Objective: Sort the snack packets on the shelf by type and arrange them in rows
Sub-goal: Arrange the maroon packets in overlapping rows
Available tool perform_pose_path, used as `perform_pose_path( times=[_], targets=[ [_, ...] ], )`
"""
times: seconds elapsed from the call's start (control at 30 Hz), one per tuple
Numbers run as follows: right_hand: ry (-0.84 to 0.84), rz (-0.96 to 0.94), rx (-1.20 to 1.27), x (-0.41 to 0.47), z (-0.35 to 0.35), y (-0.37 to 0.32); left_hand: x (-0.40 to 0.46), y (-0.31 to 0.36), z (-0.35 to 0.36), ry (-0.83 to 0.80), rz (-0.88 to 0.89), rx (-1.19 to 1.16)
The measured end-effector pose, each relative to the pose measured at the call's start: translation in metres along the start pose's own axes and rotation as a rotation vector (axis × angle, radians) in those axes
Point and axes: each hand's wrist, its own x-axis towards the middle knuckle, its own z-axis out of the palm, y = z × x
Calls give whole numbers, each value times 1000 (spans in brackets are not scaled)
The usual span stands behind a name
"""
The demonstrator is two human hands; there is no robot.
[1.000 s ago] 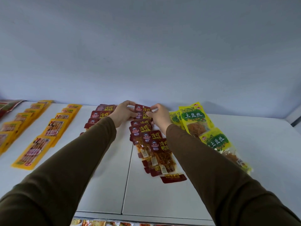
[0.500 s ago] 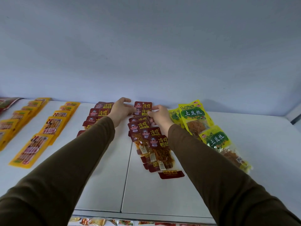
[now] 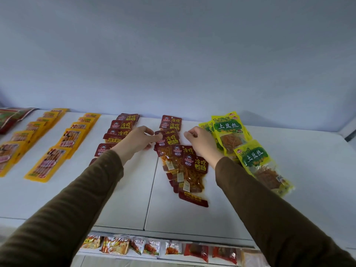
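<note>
Head view: the white shelf carries snack packets already grouped by type in rows that run from its back edge toward the front; two yellow rows lie toward the left end, with a red-green bag at the back left corner; a dark red row comes next, partly hidden by the left sleeve; a second dark red row sits about the middle, and a yellow-green row lies to its right; the sorting looks mostly done, but that middle row is the loose one: its back two packets sit square near the back edge, while the nearer ones fan out and overlap crookedly, so straightening and spacing them seems to be what is left. The left hand is on the left edge of the middle row, thumb and fingertips pinching a dark red packet there; the right hand hovers just right of that row, beside the yellow-green packets, fingers curled, and no packet shows in it; whether it touches anything I cannot tell. No containers are in sight; below the front edge a lower shelf shows a line of small mixed packets.
</note>
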Motion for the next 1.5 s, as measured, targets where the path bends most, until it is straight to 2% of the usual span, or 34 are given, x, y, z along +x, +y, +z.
perform_pose_path(
  times=[0.13, 0.27, 0.47, 0.67, 1.0, 1.17, 1.33, 1.5],
  targets=[
    [-119, -23, -125, -14, -10, 4, -1, 4, 5, -4, -32, -117],
    [-240, 51, -45, -20, -12, 7, -3, 6, 10, 30, 41, -173],
    [-206, 67, 302, -30, -1, -4, -4, 4, 13, 68, 208, -217],
    [-162, 80, 474, -33, 7, -15, 4, 8, 0, -16, 181, -269],
    [-73, 159, 479, -31, 25, -13, 4, 15, 9, -39, 151, -233],
    [-107, 216, 504, -29, 25, -13, -6, 9, 17, 78, 156, -197],
    [-128, 209, 479, -30, 27, -17, -14, -1, 19, -43, 119, -301],
    [-121, 205, 461, -31, 31, -25, -19, -1, 22, -70, 105, -320]
  ],
)
